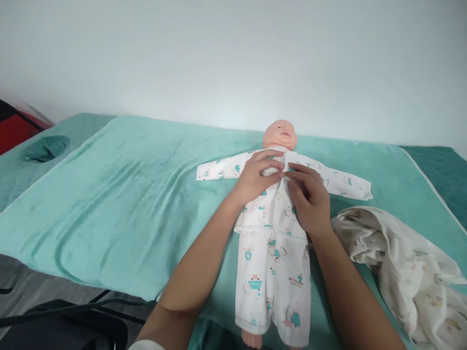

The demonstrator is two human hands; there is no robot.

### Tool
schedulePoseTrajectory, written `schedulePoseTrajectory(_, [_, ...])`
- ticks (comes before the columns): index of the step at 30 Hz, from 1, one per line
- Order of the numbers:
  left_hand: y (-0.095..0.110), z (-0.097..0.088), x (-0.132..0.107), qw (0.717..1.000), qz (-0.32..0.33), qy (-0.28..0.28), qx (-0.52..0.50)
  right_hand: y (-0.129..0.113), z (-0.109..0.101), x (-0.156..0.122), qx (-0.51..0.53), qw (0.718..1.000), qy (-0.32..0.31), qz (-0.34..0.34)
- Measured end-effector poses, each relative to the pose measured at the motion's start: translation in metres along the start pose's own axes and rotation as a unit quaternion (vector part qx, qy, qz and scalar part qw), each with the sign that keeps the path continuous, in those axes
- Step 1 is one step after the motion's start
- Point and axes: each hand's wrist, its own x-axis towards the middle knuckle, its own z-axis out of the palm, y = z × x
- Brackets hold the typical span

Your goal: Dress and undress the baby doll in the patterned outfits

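Observation:
A baby doll [280, 134] lies on its back on a teal blanket [127, 194], arms spread. It wears a white printed shirt [339, 182] and matching trousers [272, 282]. My left hand [257, 176] rests on the doll's chest, fingers curled and pinching the shirt front near the collar. My right hand [310, 199] lies beside it on the chest, its fingertips pressed on the same shirt opening. The two hands meet at the middle of the shirt. The doll's bare feet [251, 339] stick out at the near edge.
A crumpled white printed cloth [397, 262] lies to the right of the doll. The table has a face hole [45, 148] at far left. A red object [14, 129] is at the left edge. Dark furniture [62, 325] sits below the near edge.

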Motion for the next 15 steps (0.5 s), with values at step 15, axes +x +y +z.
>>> schedulePoseTrajectory(15, [0.020,-0.015,-0.030,0.997,-0.010,-0.077,0.012,-0.003,-0.010,-0.007,0.064,0.998,-0.011,0.006])
